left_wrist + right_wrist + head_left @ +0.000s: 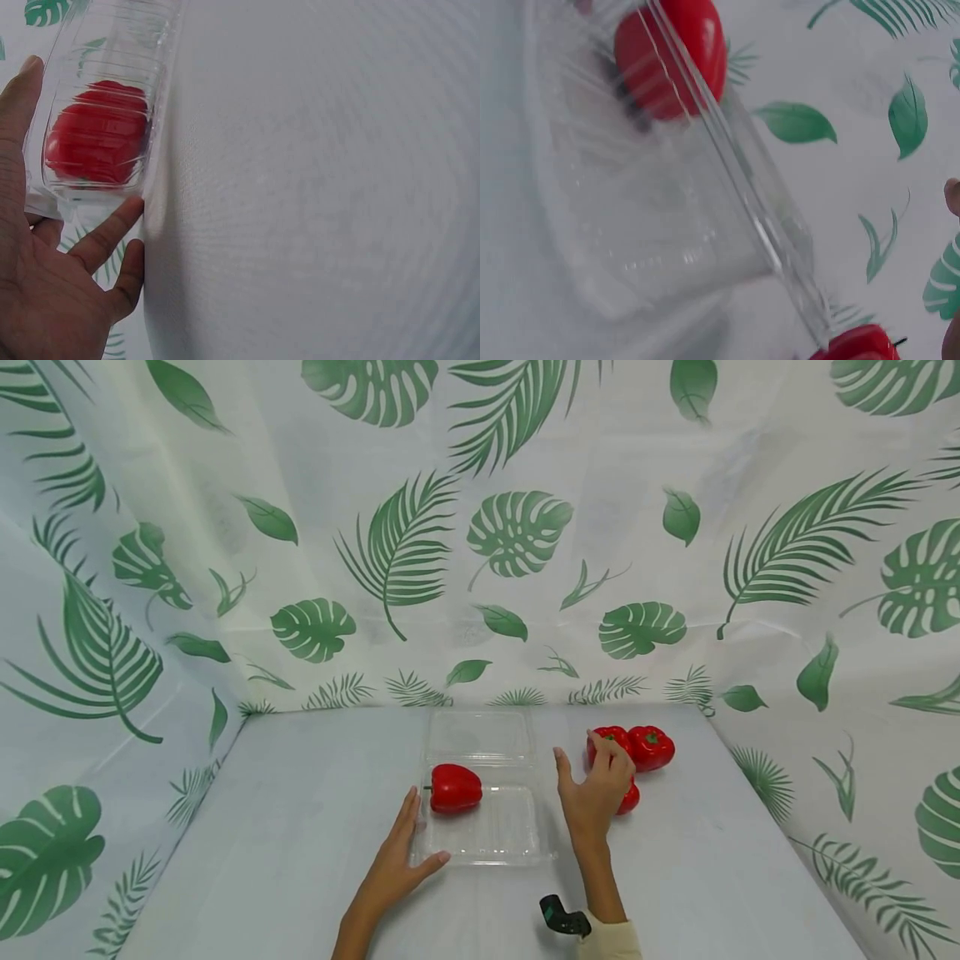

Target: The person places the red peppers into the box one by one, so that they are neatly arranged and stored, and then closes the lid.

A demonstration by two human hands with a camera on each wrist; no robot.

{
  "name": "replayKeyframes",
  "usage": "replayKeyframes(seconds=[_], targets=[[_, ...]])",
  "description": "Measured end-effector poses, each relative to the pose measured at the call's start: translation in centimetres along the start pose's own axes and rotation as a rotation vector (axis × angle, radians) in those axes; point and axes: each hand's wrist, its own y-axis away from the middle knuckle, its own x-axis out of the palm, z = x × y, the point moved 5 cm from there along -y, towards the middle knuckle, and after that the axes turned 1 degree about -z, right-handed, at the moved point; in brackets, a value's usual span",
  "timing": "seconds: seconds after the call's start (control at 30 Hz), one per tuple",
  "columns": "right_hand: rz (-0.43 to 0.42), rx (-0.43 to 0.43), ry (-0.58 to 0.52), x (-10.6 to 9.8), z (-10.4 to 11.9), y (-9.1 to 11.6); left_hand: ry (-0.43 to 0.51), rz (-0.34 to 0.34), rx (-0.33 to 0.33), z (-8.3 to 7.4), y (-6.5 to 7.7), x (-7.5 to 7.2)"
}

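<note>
A clear plastic clamshell box [480,852] lies with its lid [480,735] folded back. One red bell pepper [455,789] rests on its side in the box's left part; the left wrist view shows this pepper [101,135] through the clear wall. My left hand [393,864] has its fingers stretched along the box's left side, thumb spread near the front corner. On the right, my right hand [597,793] hovers over a group of red bell peppers [651,748], thumb apart from the bent fingers. It partly hides two of them. Only its fingertips appear in the right wrist view.
The white table [300,827] bears the box in the middle and the pepper group to its right. A leaf-patterned sheet [517,610] hangs behind and at both sides. A black device [564,917] sits by the right wrist.
</note>
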Motion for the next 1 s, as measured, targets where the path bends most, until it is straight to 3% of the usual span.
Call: replayKeyframes(seconds=[0.27,0.6,0.73,1.0], targets=[[-0.074,0.158,0.076,-1.9,-3.3,-0.2,-0.007,-0.001,0.014,0.1,0.0,0.1],[0.069,0.421,0.075,-1.9,-6.6,1.5,-0.004,0.005,0.005,0.0,-0.1,0.0],[0.115,0.458,0.062,-1.7,-7.4,2.3,-0.009,0.008,0.004,0.1,-0.1,0.1],[0.140,0.454,0.008,-1.2,-8.4,3.4,-0.007,-0.002,0.025,0.3,-0.2,0.2]])
